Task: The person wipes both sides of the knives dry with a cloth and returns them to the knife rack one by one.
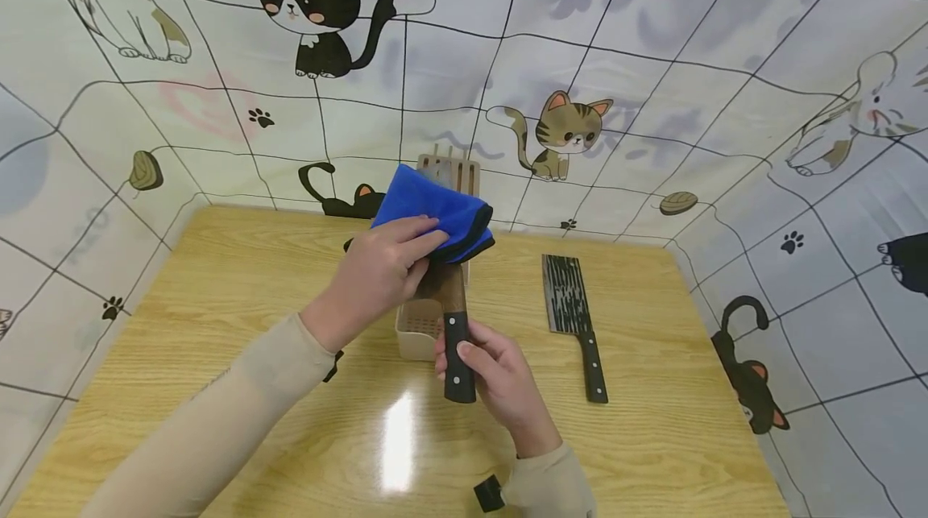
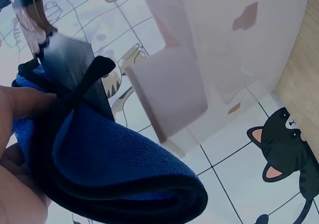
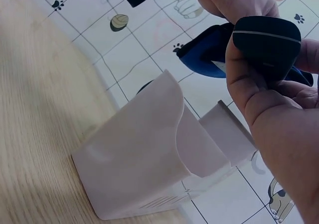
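My right hand (image 1: 500, 377) grips the black riveted handle of a knife (image 1: 458, 369), which points away from me over the table. A blue cloth (image 1: 431, 204) with black edging is folded over the blade, and my left hand (image 1: 380, 264) holds it there. In the left wrist view, part of the metal blade (image 2: 72, 59) shows beside the cloth, with the thumb pressed on the fabric; the rest of the blade is hidden. The right wrist view shows the handle's butt end (image 3: 266, 42) between thumb and fingers.
A beige plastic knife holder (image 3: 129, 154) stands on the wooden table (image 1: 652, 421) behind and below the knife, partly covered by my hands in the head view. To the right lies a cleaver (image 1: 569, 292) with a black handle. Cat-patterned cloth walls surround the table's back and sides.
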`<state>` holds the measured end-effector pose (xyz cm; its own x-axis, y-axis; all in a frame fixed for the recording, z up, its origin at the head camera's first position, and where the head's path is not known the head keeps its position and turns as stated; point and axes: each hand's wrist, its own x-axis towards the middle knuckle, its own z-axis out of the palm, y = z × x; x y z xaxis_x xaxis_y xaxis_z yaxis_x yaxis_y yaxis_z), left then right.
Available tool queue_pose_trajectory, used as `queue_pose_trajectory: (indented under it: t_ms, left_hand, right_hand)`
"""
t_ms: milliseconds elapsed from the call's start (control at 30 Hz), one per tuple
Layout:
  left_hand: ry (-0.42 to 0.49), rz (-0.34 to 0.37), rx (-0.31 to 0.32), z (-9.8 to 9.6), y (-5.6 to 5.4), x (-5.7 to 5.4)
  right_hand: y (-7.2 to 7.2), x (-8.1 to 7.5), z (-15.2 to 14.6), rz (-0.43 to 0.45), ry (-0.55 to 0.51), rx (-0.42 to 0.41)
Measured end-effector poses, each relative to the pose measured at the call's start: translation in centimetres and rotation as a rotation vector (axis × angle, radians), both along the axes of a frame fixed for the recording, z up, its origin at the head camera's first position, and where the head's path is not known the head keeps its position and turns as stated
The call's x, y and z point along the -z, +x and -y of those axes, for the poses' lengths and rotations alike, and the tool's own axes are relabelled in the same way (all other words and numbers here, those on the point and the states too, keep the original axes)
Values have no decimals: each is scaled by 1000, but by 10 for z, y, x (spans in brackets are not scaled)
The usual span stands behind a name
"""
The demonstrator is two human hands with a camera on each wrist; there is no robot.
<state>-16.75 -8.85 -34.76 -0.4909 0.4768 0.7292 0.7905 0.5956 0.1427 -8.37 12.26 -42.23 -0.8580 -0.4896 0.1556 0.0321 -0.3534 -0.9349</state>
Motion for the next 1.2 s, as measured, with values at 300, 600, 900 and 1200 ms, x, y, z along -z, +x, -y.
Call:
queue_pose_trajectory:
  t_ms: [300, 600, 900, 1200]
  left_hand:
    - [-43, -16, -17, -1, 0, 3]
    - [-20, -34, -53, 5, -11, -3]
    - [-37, -34, -63, 8, -16, -3]
    - [-59, -57, -35, 7, -15, -1]
  right_hand:
    - [-2, 1, 0, 9, 23, 4]
    - [4, 0, 2, 19, 53, 16]
    - [4, 4, 3, -24, 41, 2]
    - [4, 2, 2, -6, 86, 23]
